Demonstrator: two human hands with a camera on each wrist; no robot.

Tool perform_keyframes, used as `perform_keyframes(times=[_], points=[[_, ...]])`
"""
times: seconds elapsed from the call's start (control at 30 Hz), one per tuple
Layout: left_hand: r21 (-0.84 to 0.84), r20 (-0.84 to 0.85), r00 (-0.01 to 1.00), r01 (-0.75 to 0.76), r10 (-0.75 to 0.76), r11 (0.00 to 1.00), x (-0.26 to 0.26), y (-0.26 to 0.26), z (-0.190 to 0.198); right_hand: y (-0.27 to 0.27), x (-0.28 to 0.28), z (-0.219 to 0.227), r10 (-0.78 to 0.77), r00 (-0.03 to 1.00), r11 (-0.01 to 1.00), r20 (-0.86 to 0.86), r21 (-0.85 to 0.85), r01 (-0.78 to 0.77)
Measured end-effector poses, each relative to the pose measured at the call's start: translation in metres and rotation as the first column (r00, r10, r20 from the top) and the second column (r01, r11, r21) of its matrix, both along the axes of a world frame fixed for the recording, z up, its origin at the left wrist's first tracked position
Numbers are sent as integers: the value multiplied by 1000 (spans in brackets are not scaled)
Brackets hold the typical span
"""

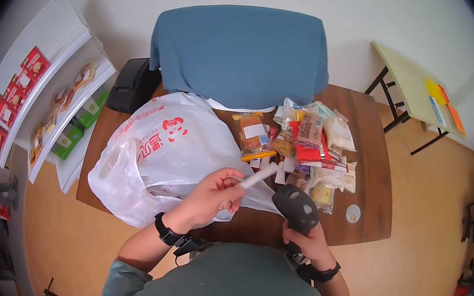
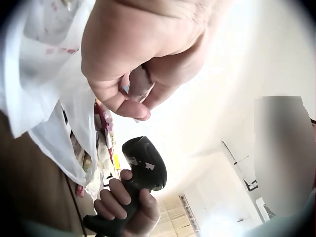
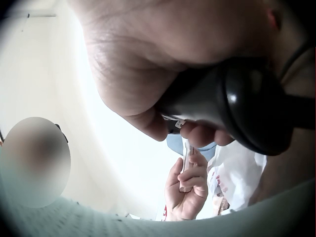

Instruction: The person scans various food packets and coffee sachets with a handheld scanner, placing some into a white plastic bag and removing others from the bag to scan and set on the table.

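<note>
My left hand point(image 1: 215, 197) pinches a slim whitish stick-like packet point(image 1: 259, 175) between thumb and fingers, above the table's front part. In my right hand point(image 1: 309, 239) is a black handheld scanner point(image 1: 295, 208), its head close to the packet's right side; the right wrist view shows the fingers wrapped round its handle point(image 3: 197, 98). A big white plastic bag point(image 1: 185, 142) with red print lies left of centre, partly behind my left hand. Beyond the scanner, assorted packaged foods point(image 1: 311, 128) are heaped, with a yellow stick-shaped item point(image 1: 258, 156) at their left edge.
A blue cloth point(image 1: 240, 55) covers a large object at the table's back, beside a black device point(image 1: 133, 86). White shelves point(image 1: 58, 78) with packages stand left. A round pale sticker point(image 1: 353, 214) is on the wooden table point(image 1: 370, 181). At the right stands a side table point(image 1: 419, 87).
</note>
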State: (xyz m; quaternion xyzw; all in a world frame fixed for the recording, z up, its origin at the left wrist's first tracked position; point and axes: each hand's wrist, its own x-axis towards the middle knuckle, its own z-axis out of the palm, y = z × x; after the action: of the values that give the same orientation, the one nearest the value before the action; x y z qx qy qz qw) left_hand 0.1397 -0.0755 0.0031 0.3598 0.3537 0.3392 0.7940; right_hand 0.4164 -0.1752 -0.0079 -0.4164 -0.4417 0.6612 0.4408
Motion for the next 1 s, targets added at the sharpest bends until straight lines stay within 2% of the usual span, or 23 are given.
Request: perform_keyframes(times=[0.03, 0.17, 0.23, 0.33, 0.47, 0.53, 0.67, 0.73, 0.77, 0.83, 0.93, 1.0], points=[[-90, 55, 998, -15, 20, 996, 3, 4, -2, -2, 1, 0, -13, 1000, 1000, -2, -1, 13], [-197, 83, 995, 78, -62, 977, 11, 15, -1, -2, 3, 1, 5, 999, 1000, 36, -1, -5], [-344, 251, 964, 168, -81, 924, 13, 16, 0, -4, 3, 0, 9, 999, 1000, 35, -18, -8], [-387, 305, 950, 183, -62, 904, 16, 15, -7, -2, 1, 4, 26, 999, 999, 46, -48, -23], [-362, 252, 961, 207, -118, 909, 15, 14, -10, 2, 0, 3, 22, 999, 998, 39, -59, -20], [-358, 256, 950, 265, -179, 896, 14, 14, -13, 4, 0, 0, 24, 999, 999, 42, -41, -23], [-360, 228, 960, 239, -164, 902, 20, 15, -11, 7, 0, -3, -39, 999, 999, -16, -27, 38], [-294, 131, 990, 82, -45, 952, 28, 20, -8, 8, 1, -4, -47, 999, 999, -20, -14, 47], [-293, 135, 990, 76, -38, 953, 31, 24, -7, 8, 2, -5, -51, 999, 999, -17, -7, 51], [-158, 96, 995, 23, -7, 987, 39, 37, -4, 10, 5, -8, -49, 999, 999, -9, 0, 49], [-109, 119, 992, -29, 42, 994, 57, 56, 12, 5, 8, -10, -11, 1000, 1000, 23, 9, 11], [-84, 84, 994, -56, 63, 995, 64, 56, 14, 3, 8, -9, -54, 999, 999, 6, 1, 54]])
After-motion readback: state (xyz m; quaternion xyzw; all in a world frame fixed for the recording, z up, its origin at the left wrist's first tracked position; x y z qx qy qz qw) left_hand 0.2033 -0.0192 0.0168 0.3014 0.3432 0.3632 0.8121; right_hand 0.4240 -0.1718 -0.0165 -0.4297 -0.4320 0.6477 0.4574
